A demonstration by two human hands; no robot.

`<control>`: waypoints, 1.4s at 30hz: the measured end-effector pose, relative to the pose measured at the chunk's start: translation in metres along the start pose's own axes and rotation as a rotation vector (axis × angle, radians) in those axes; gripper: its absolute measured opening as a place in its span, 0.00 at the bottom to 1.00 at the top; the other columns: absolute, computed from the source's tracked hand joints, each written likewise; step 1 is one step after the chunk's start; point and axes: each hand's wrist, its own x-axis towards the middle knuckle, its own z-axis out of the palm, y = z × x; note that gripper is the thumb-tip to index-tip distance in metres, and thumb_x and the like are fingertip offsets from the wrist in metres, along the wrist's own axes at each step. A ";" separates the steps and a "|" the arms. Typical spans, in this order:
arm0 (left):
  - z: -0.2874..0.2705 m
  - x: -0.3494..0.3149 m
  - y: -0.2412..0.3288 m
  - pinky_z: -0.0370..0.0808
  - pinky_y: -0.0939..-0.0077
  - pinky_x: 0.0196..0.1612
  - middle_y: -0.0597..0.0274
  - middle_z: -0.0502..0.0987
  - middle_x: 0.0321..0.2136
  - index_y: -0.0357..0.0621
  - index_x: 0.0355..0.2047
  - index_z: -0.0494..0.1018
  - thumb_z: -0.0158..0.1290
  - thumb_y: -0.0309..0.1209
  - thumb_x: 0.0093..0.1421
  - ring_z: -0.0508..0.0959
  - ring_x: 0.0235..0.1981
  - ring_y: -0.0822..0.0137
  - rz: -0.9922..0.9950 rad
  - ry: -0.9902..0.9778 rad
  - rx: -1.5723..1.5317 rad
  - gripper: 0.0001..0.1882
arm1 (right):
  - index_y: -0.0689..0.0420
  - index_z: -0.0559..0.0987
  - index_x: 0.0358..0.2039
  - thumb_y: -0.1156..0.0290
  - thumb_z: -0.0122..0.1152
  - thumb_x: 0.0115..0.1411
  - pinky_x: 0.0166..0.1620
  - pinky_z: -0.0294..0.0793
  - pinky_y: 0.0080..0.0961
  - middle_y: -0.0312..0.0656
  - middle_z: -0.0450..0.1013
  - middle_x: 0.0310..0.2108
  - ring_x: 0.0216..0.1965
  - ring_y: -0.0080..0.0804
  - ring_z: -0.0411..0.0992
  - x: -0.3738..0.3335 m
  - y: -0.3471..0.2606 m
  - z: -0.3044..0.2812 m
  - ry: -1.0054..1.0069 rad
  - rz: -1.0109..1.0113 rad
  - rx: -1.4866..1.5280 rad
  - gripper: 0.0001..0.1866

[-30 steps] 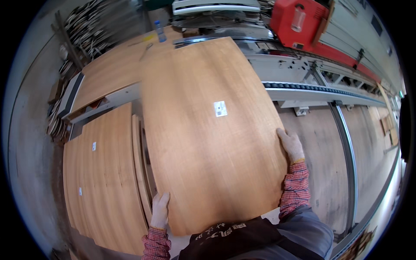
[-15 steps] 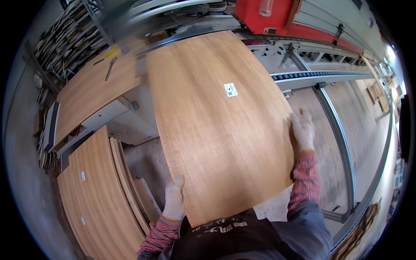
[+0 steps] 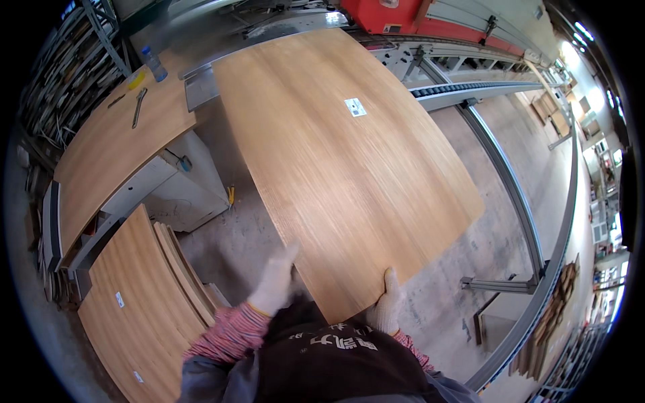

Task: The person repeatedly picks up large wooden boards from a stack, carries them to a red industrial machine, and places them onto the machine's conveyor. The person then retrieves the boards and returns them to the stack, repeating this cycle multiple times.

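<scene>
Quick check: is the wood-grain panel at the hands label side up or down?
Label side up: a white label is visible on the upper face of the wood-grain panel.

Moderate, mostly even light covers the scene; lamps (image 3: 583, 31) glare at the upper right, and a soft sheen lies on the board (image 3: 336, 168). The left hand (image 3: 273, 281) is blurred; straight edges bow toward the black fisheye rim

The right hand (image 3: 385, 307) now holds the wooden board (image 3: 349, 168) at its near edge, no longer its right side; the left hand (image 3: 274, 279) becomes blurred.
</scene>
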 end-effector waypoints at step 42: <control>0.011 0.497 0.114 0.80 0.65 0.51 0.52 0.81 0.50 0.31 0.54 0.74 0.48 0.40 0.73 0.82 0.50 0.57 0.052 0.180 -0.168 0.22 | 0.68 0.68 0.63 0.66 0.54 0.72 0.62 0.70 0.35 0.47 0.72 0.57 0.58 0.36 0.71 0.137 -0.164 -0.026 0.144 -0.430 -0.206 0.25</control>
